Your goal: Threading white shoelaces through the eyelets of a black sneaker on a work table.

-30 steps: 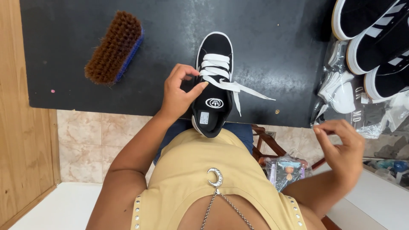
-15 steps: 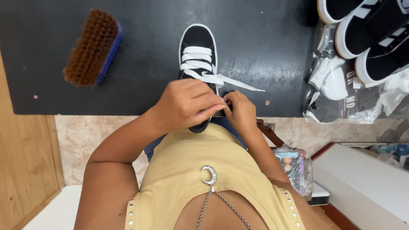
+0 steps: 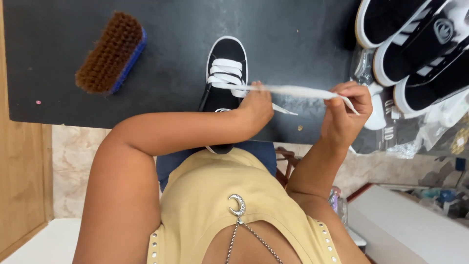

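Since half a second ago the two hands have parted: the right hand (image 3: 346,113), which was bunched with the left over the shoe's tongue, has swung out to the person's right and drawn a white lace (image 3: 293,91) out taut, nearly level across the worktop (image 3: 303,44). Its grip is closed, thumb and fingertips pinched on the lace's far end, with a short tail poking out beyond the fingers. The left hand (image 3: 255,108) has stayed at the black shoe (image 3: 225,73), its forearm crossing the body, fingers curled shut beside the lacing where the stretched lace leaves the eyelets; whether they pinch the lace itself or only press the shoe cannot be told. The shoe lies toe away from the person on the black worktop, its heel hanging over the near edge above the lap. A brown bristle brush (image 3: 110,53) with a blue back lies well apart at the far left. Three more black shoes with white soles (image 3: 415,44) sit at the far right, above clear plastic bags (image 3: 391,122)
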